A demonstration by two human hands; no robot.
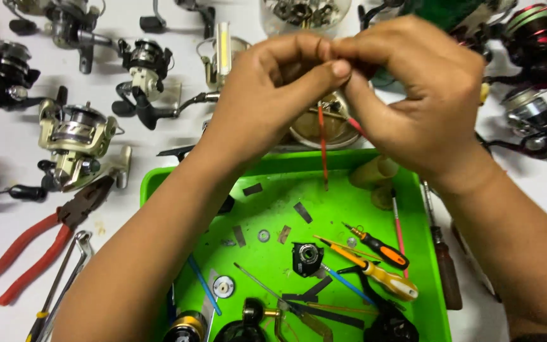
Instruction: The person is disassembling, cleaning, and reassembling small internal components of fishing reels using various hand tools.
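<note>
Near edge of the green tray: loose screwdrivers, one orange-handled, one yellow-handled, small washers and a black reel part lie on its floor. Red pliers rest on the tabletop just left of the tray.

Above the tray's far edge, left hand and right hand meet fingertip to fingertip, each grip pressed together on the top of a thin red rod that hangs down toward the tray (what the tips enclose is hidden).

Judgement: the rod looks light, slender, probably springy and easily bent; best pinched near its upper end, lightly.

Far side of the tabletop: several fishing reels, one silver.
</note>
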